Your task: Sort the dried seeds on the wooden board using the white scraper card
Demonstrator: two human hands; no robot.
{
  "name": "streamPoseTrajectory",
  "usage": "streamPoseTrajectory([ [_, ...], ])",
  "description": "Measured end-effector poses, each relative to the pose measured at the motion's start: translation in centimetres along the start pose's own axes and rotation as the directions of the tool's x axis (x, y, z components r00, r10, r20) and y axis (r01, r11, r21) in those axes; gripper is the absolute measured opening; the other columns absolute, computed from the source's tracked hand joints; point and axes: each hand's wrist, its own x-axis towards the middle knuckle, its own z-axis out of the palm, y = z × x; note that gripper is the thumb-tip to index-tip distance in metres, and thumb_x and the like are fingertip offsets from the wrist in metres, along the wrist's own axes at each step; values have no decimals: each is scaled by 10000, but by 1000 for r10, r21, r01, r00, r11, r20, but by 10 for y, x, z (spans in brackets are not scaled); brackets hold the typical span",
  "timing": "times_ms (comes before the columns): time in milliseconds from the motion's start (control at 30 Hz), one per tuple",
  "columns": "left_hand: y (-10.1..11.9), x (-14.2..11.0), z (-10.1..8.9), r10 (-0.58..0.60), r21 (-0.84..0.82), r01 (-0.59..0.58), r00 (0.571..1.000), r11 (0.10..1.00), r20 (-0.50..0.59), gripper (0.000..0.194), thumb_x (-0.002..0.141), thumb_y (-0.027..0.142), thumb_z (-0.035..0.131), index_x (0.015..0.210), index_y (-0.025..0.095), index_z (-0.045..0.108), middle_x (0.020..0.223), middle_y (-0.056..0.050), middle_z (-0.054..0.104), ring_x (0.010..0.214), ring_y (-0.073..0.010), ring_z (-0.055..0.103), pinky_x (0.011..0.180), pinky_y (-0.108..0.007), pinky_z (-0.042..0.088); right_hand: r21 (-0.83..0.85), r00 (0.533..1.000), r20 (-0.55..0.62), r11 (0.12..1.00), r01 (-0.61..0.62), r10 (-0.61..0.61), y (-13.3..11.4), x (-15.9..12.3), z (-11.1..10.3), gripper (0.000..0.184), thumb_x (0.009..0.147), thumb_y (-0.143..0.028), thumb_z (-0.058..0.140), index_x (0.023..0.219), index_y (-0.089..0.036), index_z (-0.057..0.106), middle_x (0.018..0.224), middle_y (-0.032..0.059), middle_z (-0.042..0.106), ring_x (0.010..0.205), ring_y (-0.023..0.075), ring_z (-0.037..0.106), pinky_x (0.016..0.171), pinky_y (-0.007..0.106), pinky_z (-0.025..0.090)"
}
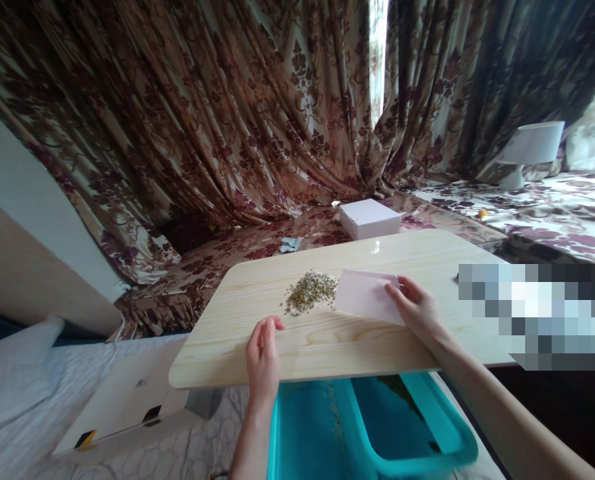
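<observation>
A loose pile of small green and whitish seeds or beans lies on the pale wooden tabletop. My right hand pinches the right end of a thin white sheet, paper or card, between thumb and fingers. The sheet's left edge is at the pile's right side; I cannot tell whether it touches. Near the table's front edge, below and left of the pile, my left hand rests with fingers loosely extended and holds nothing visible.
Under the front edge stands a turquoise divided bin, with green bits in its right compartment. A white box sits behind the table near a folded grey cloth. A white lamp is at the right, a flat carton at the left.
</observation>
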Motion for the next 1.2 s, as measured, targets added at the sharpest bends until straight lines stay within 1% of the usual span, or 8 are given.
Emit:
streamPoseTrajectory([
  [100, 0, 0, 0, 4, 0, -4, 1000, 1000, 4, 385, 883, 511, 470, 807, 185, 661, 846, -52, 706, 902, -205, 643, 844, -300, 477, -11, 1000, -24, 1000, -1, 1, -1, -1, 0, 350, 669, -491, 692, 825, -185, 624, 686, 42, 697, 587, 172, 633, 464, 237, 453],
  [233, 0, 0, 0, 12, -1, -12, 1000, 1000, -2, 392, 878, 515, 477, 838, 180, 676, 841, -56, 710, 887, -210, 647, 827, -308, 486, -36, 1000, -14, 999, 23, -24, 1, 0, -1, 324, 687, -478, 684, 822, -189, 629, 667, 32, 684, 571, 163, 616, 456, 235, 439],
  [400, -1, 1, 0, 5, 2, -5, 1000, 1000, -4, 396, 878, 519, 475, 837, 181, 679, 841, -58, 711, 888, -209, 647, 836, -309, 485, -51, 994, -99, 998, 42, -47, 7, 3, -4, 349, 669, -493, 705, 821, -190, 622, 643, 17, 664, 554, 149, 599, 458, 228, 440],
  [667, 1, 0, 1, 7, 10, -7, 1000, 1000, -12, 396, 874, 521, 477, 831, 183, 679, 832, -54, 712, 880, -208, 649, 829, -306, 490, -14, 998, -4, 998, 62, -62, 8, 3, 0, 411, 686, -567, 685, 846, -196, 609, 656, 23, 672, 568, 165, 621, 472, 246, 468],
  [833, 2, 0, 0, 4, 9, -4, 1000, 1000, -3, 390, 878, 515, 472, 810, 185, 667, 847, -56, 712, 898, -209, 648, 842, -306, 485, -4, 999, -13, 999, 49, -49, 6, 3, 2, 449, 664, -591, 700, 844, -190, 608, 658, 30, 681, 572, 162, 625, 467, 239, 461],
  [900, 2, 0, 0, 5, 10, -5, 1000, 1000, -5, 395, 876, 522, 471, 815, 186, 668, 846, -58, 713, 897, -211, 649, 836, -307, 489, 12, 999, 5, 999, 40, -40, 5, 3, 3, 458, 659, -599, 702, 846, -192, 608, 664, 33, 689, 581, 170, 637, 474, 245, 474],
  [1033, 3, 0, 1, -8, 15, 8, 1000, 1000, -9, 410, 871, 538, 468, 825, 183, 668, 848, -60, 713, 891, -211, 650, 818, -301, 494, 12, 998, 42, 999, 35, -36, 4, 2, 3, 446, 675, -596, 694, 850, -193, 613, 688, 38, 703, 590, 175, 650, 485, 251, 487],
  [1200, 3, -1, 0, -16, 18, 16, 1000, 1000, -7, 415, 868, 545, 468, 829, 183, 668, 854, -56, 712, 888, -206, 650, 821, -295, 490, 25, 999, 34, 999, 38, -39, 3, 1, 3, 433, 679, -580, 696, 871, -200, 618, 715, 43, 711, 628, 189, 666, 492, 252, 494],
])
